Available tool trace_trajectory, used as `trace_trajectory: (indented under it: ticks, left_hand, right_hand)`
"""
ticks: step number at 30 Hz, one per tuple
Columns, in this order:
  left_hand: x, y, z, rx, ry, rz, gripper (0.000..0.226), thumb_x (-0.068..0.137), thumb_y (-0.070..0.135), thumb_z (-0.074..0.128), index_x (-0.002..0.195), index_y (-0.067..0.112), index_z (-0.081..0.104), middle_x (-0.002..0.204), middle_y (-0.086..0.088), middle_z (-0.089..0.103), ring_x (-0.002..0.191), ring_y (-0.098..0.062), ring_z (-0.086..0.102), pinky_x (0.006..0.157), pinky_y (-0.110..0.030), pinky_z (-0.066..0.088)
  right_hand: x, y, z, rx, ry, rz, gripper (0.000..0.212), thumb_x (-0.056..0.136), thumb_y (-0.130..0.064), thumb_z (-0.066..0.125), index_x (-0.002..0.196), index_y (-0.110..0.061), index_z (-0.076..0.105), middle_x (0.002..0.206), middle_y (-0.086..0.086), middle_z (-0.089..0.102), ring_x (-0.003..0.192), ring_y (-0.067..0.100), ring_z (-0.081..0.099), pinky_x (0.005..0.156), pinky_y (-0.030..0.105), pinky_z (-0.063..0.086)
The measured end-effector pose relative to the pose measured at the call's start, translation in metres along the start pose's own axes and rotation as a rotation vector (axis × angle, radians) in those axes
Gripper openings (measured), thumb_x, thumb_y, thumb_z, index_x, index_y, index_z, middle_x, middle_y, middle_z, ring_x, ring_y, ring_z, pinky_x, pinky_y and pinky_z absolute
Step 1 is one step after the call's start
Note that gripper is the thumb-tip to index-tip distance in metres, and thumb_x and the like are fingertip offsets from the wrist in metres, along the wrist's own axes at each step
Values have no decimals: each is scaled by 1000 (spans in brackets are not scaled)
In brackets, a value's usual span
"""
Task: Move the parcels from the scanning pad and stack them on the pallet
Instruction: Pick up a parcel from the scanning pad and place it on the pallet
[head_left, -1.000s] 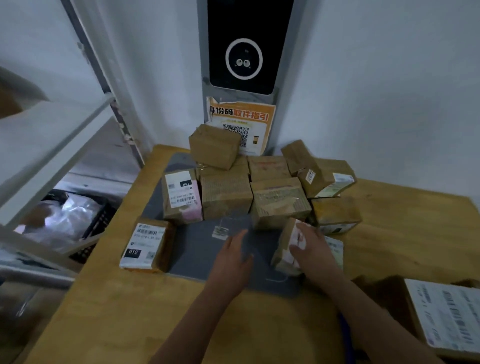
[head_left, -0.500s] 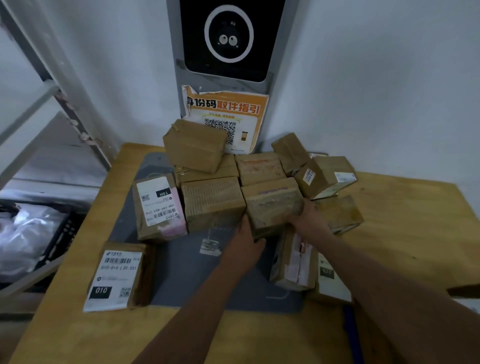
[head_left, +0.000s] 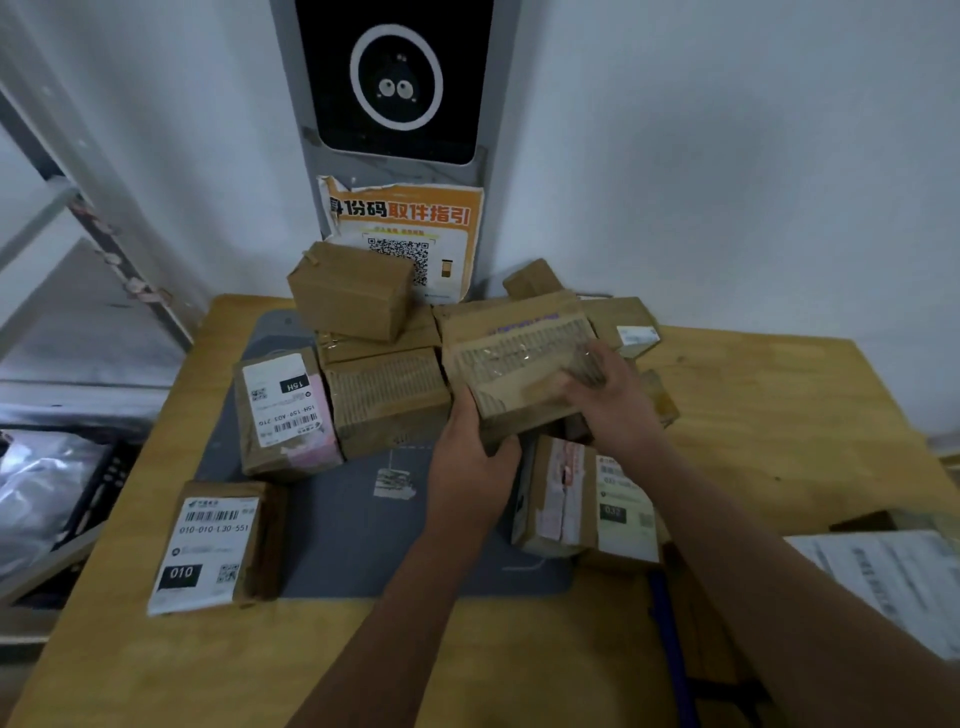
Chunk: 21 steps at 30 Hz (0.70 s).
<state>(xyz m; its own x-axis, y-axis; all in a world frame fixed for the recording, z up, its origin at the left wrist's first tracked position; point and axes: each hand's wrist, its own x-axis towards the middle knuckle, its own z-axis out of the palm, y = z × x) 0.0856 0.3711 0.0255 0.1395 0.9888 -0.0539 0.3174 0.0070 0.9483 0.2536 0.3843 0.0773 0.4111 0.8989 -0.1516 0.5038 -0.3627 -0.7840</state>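
Observation:
Several brown cardboard parcels lie heaped on a grey scanning pad (head_left: 337, 525) on a wooden table (head_left: 753, 415). Both hands hold one taped brown parcel (head_left: 519, 364), tilted up off the pile at the pad's right side. My left hand (head_left: 467, 462) grips its near left corner from below. My right hand (head_left: 613, 400) clasps its right end. Left of it sit a plain parcel (head_left: 387, 400) and a parcel with a white "15H" label (head_left: 283, 410). A parcel labelled "010" (head_left: 213, 545) lies at the pad's front left. No pallet is in view.
A wall scanner screen (head_left: 395, 78) with an orange QR notice (head_left: 405, 234) stands behind the pile. Two labelled parcels (head_left: 587, 499) lie at the pad's right edge. A larger box with a white label (head_left: 883, 571) sits at the right. A metal shelf (head_left: 78, 218) and crate (head_left: 67, 509) are at the left.
Both hands left the small parcel at the pad's right, closed on the taped parcel in the middle of the pile, and have now lifted and tilted it.

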Motion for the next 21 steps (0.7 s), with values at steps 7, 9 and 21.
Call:
trace_trajectory:
  ticks: [7,9,21]
  left_hand:
    - [-43,59,8,30,53,145,72,95,31,57,155,31,18,152,10,39,138,-10,38,110,-42,41]
    - [-57,80,13,79,97,218,71,95,32,57,155,28,20,154,8,36,140,-12,35,112,-41,38]
    - [-141,184,155,22,139,394,47,99,45,44,137,17,42,125,14,45,115,-8,52,92,-34,48]
  right_hand:
    - [-55,-17,-66,31,117,-143,62,91,-36,62,147,-27,36,138,-1,38,120,11,42,99,31,40]
    - [-67,-22,-90,36,147,-208,59,92,-34,62,146,-24,38,136,0,39,115,7,42,93,24,37]
    - [-123,64,-267,126,454,-340,46,93,-29,62,137,-21,48,116,-4,44,95,-8,48,75,-4,35]
